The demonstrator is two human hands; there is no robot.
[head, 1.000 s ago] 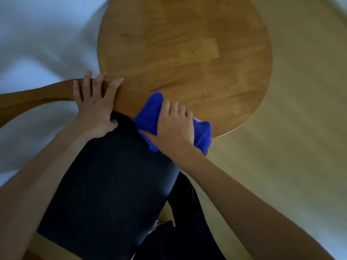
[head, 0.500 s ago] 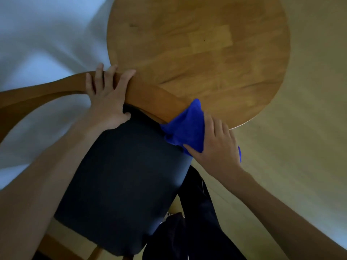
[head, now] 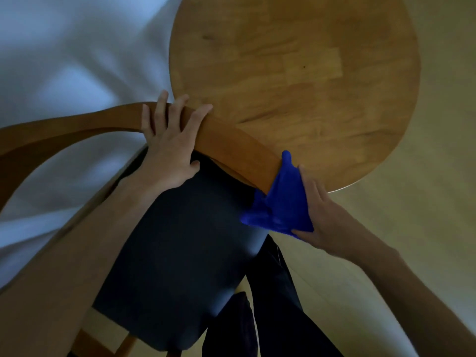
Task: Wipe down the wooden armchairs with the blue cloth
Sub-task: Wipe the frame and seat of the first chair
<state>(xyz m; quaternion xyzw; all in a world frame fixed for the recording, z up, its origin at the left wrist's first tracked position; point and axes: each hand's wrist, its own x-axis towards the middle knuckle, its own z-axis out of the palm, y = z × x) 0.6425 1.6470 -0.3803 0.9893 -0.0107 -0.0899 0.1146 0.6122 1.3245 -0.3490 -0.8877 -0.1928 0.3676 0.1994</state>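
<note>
A wooden armchair (head: 85,124) with a curved top rail and a dark blue seat cushion (head: 180,253) fills the lower left. My left hand (head: 170,140) lies over the middle of the rail, fingers draped across it. My right hand (head: 324,215) holds the blue cloth (head: 280,204) pressed around the right end of the rail, where the rail bends down. The cloth hides that end of the rail.
A round wooden table (head: 296,73) stands just behind the chair rail, touching or nearly touching it. White fabric (head: 64,60) lies to the left. Light wooden floor (head: 425,176) spreads to the right. My dark trouser leg (head: 273,292) is beside the seat.
My right hand has slid the cloth along the rail to the right, from near the middle to the rail's right end. My left hand keeps its hold on the rail.
</note>
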